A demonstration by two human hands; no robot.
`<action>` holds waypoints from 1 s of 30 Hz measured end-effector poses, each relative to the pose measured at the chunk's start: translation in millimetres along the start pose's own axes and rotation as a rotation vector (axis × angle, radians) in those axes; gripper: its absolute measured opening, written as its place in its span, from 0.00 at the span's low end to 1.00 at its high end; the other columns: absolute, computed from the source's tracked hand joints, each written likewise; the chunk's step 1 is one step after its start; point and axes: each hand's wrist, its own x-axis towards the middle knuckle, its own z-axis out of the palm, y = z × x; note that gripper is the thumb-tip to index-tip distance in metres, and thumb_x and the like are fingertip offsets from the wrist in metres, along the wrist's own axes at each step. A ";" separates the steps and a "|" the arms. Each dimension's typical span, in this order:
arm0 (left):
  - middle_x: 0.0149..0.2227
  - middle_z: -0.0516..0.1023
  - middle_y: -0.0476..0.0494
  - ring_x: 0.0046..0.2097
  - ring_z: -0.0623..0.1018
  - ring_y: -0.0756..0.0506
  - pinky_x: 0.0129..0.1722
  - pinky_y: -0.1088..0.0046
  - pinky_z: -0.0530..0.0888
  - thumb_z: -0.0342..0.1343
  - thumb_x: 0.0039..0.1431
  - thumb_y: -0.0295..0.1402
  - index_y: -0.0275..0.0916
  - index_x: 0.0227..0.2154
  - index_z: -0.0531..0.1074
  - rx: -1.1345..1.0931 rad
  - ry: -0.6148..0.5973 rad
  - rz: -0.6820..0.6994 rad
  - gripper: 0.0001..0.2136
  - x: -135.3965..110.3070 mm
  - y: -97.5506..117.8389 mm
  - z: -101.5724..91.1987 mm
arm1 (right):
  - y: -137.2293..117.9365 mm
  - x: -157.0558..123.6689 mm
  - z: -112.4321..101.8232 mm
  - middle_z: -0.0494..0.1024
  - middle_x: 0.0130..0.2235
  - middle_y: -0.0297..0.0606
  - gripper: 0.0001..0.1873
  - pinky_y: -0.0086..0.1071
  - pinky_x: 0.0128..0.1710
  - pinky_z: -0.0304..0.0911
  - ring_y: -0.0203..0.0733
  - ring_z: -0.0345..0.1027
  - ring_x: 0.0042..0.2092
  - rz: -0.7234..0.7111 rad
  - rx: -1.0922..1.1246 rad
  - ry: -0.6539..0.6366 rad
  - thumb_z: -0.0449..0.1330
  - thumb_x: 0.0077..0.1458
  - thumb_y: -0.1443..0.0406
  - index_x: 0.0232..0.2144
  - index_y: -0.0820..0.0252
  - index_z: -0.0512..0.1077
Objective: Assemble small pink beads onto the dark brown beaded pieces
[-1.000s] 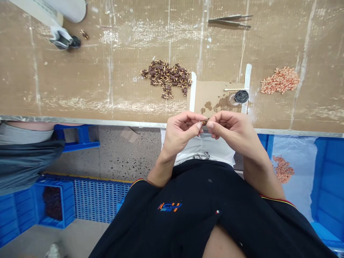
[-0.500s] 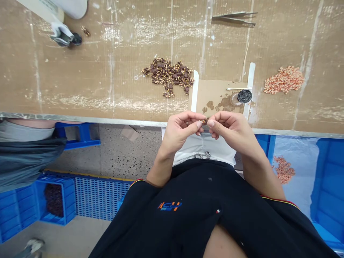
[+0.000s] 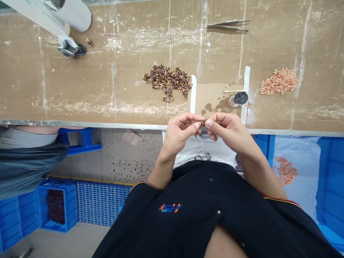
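My left hand (image 3: 180, 133) and my right hand (image 3: 228, 129) meet at the near edge of the cardboard-covered table (image 3: 107, 82). Thumbs and fingertips of both pinch one small brown part (image 3: 203, 122) between them. A heap of like brown parts with brass pins (image 3: 168, 79) lies on the table just beyond my left hand. A pile of small orange parts (image 3: 279, 81) lies to the far right. A taped cardboard patch (image 3: 215, 98) with dark stains sits right in front of my hands, with a small round black dish (image 3: 240, 97) on it.
Metal tweezers (image 3: 228, 27) lie at the table's far side. Another person's gloved hand (image 3: 67, 46) works at the far left; a seated person's lap (image 3: 29, 157) shows at left. Blue crates (image 3: 56, 204) stand on the floor, one at right holding orange parts (image 3: 286, 170).
Both hands stay together on the small part, with only slight finger shifts. The view has tilted a little, so the table sits slightly lower in the picture.
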 end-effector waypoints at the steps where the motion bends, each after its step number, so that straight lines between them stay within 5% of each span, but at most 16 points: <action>1: 0.27 0.83 0.49 0.27 0.80 0.52 0.28 0.77 0.80 0.78 0.53 0.41 0.40 0.34 0.85 0.001 -0.001 -0.006 0.12 0.0 0.1 0.3 | 0.3 0.4 -0.3 0.73 0.24 0.31 0.32 0.30 0.26 0.65 0.32 0.63 0.24 0.004 0.012 -0.007 0.78 0.49 0.39 0.25 0.57 0.72; 12: 0.33 0.86 0.45 0.31 0.83 0.48 0.27 0.73 0.78 0.71 0.62 0.47 0.41 0.44 0.85 0.147 -0.025 0.047 0.15 -4.7 3.2 -6.2 | 5.9 3.3 -0.5 0.70 0.23 0.28 0.36 0.29 0.24 0.62 0.31 0.60 0.23 0.044 0.139 -0.043 0.76 0.47 0.34 0.24 0.55 0.69; 14: 0.34 0.87 0.45 0.30 0.82 0.49 0.26 0.73 0.75 0.69 0.65 0.46 0.42 0.46 0.85 0.265 0.073 0.121 0.14 -0.2 3.5 -12.7 | 2.4 -1.1 0.4 0.70 0.23 0.28 0.36 0.30 0.25 0.64 0.32 0.61 0.23 0.032 0.098 -0.037 0.75 0.48 0.33 0.24 0.55 0.69; 17: 0.39 0.85 0.45 0.35 0.81 0.49 0.34 0.73 0.77 0.66 0.66 0.37 0.42 0.43 0.84 0.555 0.413 0.326 0.07 11.3 7.1 -28.1 | -1.8 -16.5 -6.0 0.71 0.23 0.29 0.34 0.31 0.28 0.67 0.34 0.64 0.25 -0.034 -0.019 0.017 0.72 0.54 0.34 0.26 0.54 0.70; 21: 0.46 0.79 0.43 0.36 0.77 0.49 0.36 0.71 0.76 0.64 0.61 0.31 0.41 0.46 0.83 0.921 0.619 0.355 0.11 26.0 16.6 -53.8 | 11.0 -41.7 -52.4 0.74 0.26 0.32 0.26 0.34 0.33 0.69 0.39 0.68 0.29 -0.192 -0.278 0.416 0.69 0.62 0.40 0.30 0.53 0.73; 26: 0.40 0.73 0.46 0.31 0.72 0.50 0.35 0.67 0.74 0.66 0.56 0.32 0.40 0.42 0.83 0.994 0.587 0.305 0.11 41.7 23.2 -71.8 | 33.9 -56.9 -173.5 0.75 0.28 0.36 0.17 0.43 0.39 0.70 0.46 0.70 0.32 -0.166 -0.723 1.342 0.61 0.62 0.48 0.29 0.51 0.69; 30: 0.33 0.72 0.50 0.27 0.70 0.50 0.34 0.65 0.74 0.64 0.52 0.32 0.40 0.35 0.82 1.054 0.630 0.358 0.07 50.4 29.2 -66.0 | 30.9 -59.7 -255.5 0.72 0.27 0.38 0.12 0.51 0.49 0.71 0.52 0.72 0.36 0.000 -0.800 1.554 0.59 0.58 0.59 0.25 0.48 0.61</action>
